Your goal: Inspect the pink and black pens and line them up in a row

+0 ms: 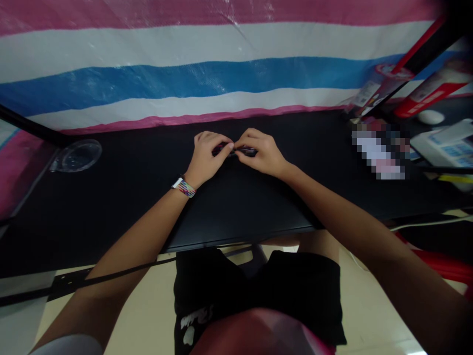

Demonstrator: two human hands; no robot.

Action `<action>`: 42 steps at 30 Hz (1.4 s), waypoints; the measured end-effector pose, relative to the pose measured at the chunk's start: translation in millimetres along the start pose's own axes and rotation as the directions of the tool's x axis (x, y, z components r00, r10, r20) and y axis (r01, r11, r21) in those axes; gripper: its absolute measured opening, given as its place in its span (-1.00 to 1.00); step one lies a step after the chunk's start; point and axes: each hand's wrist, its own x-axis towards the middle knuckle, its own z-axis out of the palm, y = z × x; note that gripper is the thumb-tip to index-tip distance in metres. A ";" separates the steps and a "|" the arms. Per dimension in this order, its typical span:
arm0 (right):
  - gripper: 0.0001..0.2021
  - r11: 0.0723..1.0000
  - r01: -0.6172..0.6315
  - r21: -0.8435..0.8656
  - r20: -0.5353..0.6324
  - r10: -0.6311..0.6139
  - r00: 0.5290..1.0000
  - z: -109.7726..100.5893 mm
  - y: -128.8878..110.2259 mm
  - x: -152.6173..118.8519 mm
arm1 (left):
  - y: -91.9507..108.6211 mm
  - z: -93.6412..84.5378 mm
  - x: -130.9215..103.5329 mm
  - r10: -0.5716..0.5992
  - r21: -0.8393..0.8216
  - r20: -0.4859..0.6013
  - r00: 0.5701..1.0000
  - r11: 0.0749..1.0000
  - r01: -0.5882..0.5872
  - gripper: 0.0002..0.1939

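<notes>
Over the middle of the black desk, my left hand (209, 154) and my right hand (263, 151) meet fingertip to fingertip. Both are closed on a small, dark, glossy object (248, 151) that spans the short gap between them. Its left end lies under my left thumb and fingers, and its right end shows below my right fingers. The fingers cover much of it, so I cannot make out its kind or whether it is one piece or two. A multicoloured woven band (184, 187) circles my left wrist.
On the black desk (236, 207), a clear round plastic lid or dish (82, 155) lies at the left. To the right stand a clear tub (380, 86), a red-and-white container (424, 98), a white rounded item (430, 117) and a blurred-out patch. Striped sheeting (221, 44) hangs behind.
</notes>
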 end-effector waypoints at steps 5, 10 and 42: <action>-0.72 0.986 -0.160 0.039 -0.093 0.163 0.982 -11.5 3.1 3.6 | 5.2 -1.3 -1.0 0.024 -0.007 -0.027 0.999 1.000 -0.024 -0.85; -0.70 0.875 -0.381 0.300 -0.099 0.426 0.899 -17.5 16.7 7.8 | -4.5 -3.4 2.2 -0.001 -0.047 -0.146 0.989 0.999 -0.006 -0.79; -0.70 0.509 -0.513 0.691 0.040 0.682 0.731 -17.0 38.8 10.9 | -30.7 -5.1 10.4 -0.175 -0.293 -0.102 0.979 0.946 0.139 -0.53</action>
